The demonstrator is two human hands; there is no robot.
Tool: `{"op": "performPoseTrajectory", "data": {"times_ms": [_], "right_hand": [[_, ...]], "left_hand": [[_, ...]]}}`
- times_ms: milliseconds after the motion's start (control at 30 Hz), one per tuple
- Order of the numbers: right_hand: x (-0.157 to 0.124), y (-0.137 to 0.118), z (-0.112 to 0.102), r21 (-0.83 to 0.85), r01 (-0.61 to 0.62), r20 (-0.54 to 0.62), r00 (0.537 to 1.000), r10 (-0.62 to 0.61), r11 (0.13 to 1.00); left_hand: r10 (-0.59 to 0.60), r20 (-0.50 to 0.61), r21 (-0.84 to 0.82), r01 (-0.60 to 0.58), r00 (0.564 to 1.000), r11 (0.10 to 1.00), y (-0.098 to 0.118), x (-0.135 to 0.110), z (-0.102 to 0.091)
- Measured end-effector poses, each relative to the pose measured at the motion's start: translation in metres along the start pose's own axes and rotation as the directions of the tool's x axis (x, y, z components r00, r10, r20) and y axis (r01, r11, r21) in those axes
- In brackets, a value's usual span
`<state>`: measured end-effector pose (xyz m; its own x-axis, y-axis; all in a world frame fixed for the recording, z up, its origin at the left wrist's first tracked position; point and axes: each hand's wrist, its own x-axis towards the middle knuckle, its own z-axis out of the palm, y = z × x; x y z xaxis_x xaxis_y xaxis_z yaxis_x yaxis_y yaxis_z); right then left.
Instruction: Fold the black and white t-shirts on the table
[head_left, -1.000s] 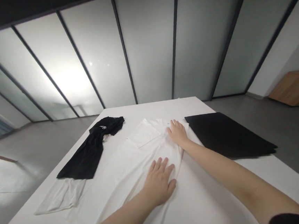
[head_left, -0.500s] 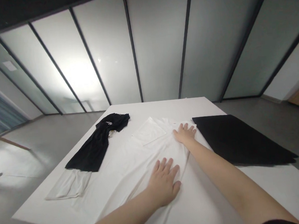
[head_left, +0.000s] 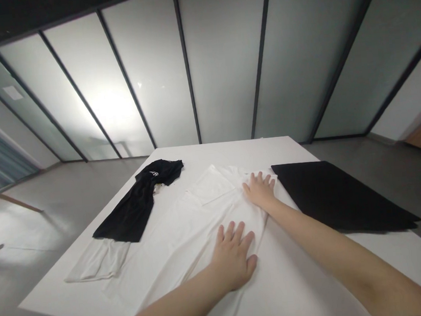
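Observation:
A white shirt with a chest pocket [head_left: 211, 186] lies spread on the white table [head_left: 56, 294]. My left hand [head_left: 234, 256] rests flat on the shirt's middle with its fingers spread. My right hand [head_left: 259, 190] presses on the shirt's far edge, just beyond the pocket, with its fingers apart. Neither hand grips the cloth. Part of the shirt lies under my forearms, hiding it there.
A black T-shirt with white print [head_left: 139, 203] lies on the table's left, over a white garment [head_left: 97, 259]. A flat black sheet [head_left: 341, 195] lies at the right. Beyond the table's edges are grey floor and a frosted glass wall [head_left: 224, 63].
The view has turned and shifted slightly since a second ago. My left hand has slid a little toward the far right across the shirt. My right hand stays at nearly the same spot.

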<state>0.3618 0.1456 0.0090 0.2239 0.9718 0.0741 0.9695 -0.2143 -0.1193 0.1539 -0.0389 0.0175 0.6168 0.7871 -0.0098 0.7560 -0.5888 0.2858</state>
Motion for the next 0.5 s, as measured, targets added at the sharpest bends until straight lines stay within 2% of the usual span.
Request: {"op": "performPoseTrajectory", "data": {"times_ms": [100, 200, 267, 367, 500], "right_hand": [[-0.032, -0.010, 0.004, -0.003, 0.083, 0.058, 0.995, -0.083, 0.997], [-0.059, -0.019, 0.010, 0.012, 0.103, 0.146, 0.984, -0.103, 0.995], [-0.070, -0.022, 0.013, 0.004, 0.114, 0.155, 0.981, -0.114, 0.993], [-0.075, -0.025, 0.014, -0.006, 0.114, 0.133, 0.985, -0.112, 0.993], [-0.063, -0.028, 0.012, -0.002, 0.149, 0.107, 0.983, -0.148, 0.989]], "left_hand": [[-0.012, 0.001, -0.016, 0.012, 1.000, 1.000, 0.001, 0.001, 0.000], [-0.013, -0.004, -0.019, 0.013, 1.000, 1.000, 0.003, 0.003, 0.001], [-0.008, -0.006, -0.012, 0.008, 1.000, 1.000, 0.002, 0.003, 0.002], [-0.002, 0.003, 0.010, 0.002, 1.000, 1.000, -0.002, 0.001, 0.004], [0.028, 0.035, 0.042, -0.029, 0.999, 0.999, -0.014, -0.011, 0.006]]}}
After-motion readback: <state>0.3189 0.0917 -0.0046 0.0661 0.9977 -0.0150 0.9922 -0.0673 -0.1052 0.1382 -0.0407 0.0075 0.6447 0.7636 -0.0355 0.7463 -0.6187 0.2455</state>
